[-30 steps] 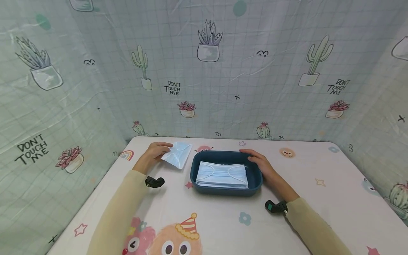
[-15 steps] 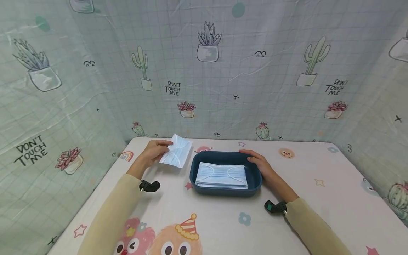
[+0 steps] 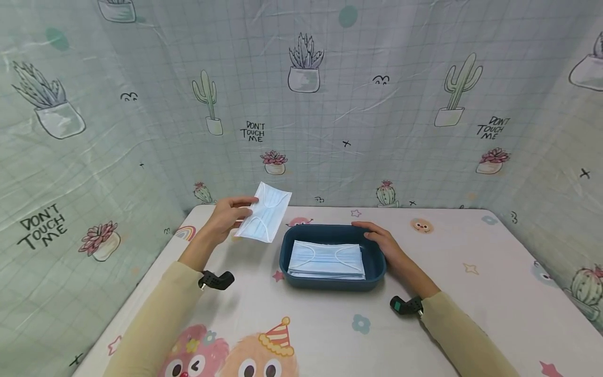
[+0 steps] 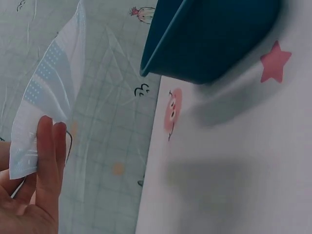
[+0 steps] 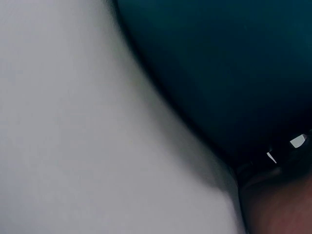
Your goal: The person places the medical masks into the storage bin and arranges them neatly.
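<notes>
My left hand (image 3: 226, 217) pinches a light blue face mask (image 3: 267, 212) by its left side, above the table to the left of a dark blue plastic bin (image 3: 330, 284). In the left wrist view the mask (image 4: 53, 83) stands up from between the fingers (image 4: 47, 156), slightly bowed. A flat stack of similar masks (image 3: 326, 260) lies in the bin, ear loops on top, with bare floor to its right. My right hand (image 3: 383, 242) grips the bin's back right corner, thumb over the rim. The right wrist view shows the bin wall (image 5: 219, 73) close up.
A white table cover (image 3: 320, 324) with cartoon prints lies under everything. Behind and on both sides hangs a pale green curtain (image 3: 339, 115) with plant drawings, its foot along the table's back edge. Black wrist cameras (image 3: 218, 280) sit at both cuffs.
My left hand has raised the mask from near the table, turning it more upright and towards the back. The right hand has stayed on the bin, and the stack has not moved.
</notes>
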The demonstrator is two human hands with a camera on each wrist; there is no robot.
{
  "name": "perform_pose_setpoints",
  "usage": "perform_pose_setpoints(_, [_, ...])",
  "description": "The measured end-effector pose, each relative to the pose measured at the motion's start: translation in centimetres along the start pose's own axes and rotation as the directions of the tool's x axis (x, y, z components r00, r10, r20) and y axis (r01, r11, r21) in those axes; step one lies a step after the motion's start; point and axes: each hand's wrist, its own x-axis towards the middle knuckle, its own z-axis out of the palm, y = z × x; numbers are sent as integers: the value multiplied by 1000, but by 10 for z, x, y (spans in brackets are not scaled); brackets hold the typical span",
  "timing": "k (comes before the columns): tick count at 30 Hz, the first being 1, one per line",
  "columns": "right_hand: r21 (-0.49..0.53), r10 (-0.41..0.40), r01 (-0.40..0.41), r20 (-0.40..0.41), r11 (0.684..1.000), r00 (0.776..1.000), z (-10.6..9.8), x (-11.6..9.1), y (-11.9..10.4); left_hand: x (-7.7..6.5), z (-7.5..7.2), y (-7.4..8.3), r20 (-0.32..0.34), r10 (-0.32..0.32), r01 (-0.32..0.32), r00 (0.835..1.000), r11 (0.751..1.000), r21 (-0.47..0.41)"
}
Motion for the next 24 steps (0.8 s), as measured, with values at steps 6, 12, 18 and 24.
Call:
perform_pose_setpoints(6, [-1, -3, 3, 2, 1000, 1000, 0, 0, 0, -10, 19, 17, 63, 44, -43, 997, 999, -14])
perform_pose_setpoints(12, [-18, -3, 3, 0, 1000, 1000, -1, 0, 1, -12, 42, 28, 159, 101, -104, 982, 994, 13])
perform_pose_setpoints(18, [0, -3, 3, 10, 1000, 1000, -2, 0, 1, -14, 73, 41, 287, 128, -157, 949, 984, 82])
perform_pose_setpoints(24, [16, 45, -44, -38, 999, 998, 0, 1, -1, -9, 105, 49, 410, 121, -185, 904, 976, 119])
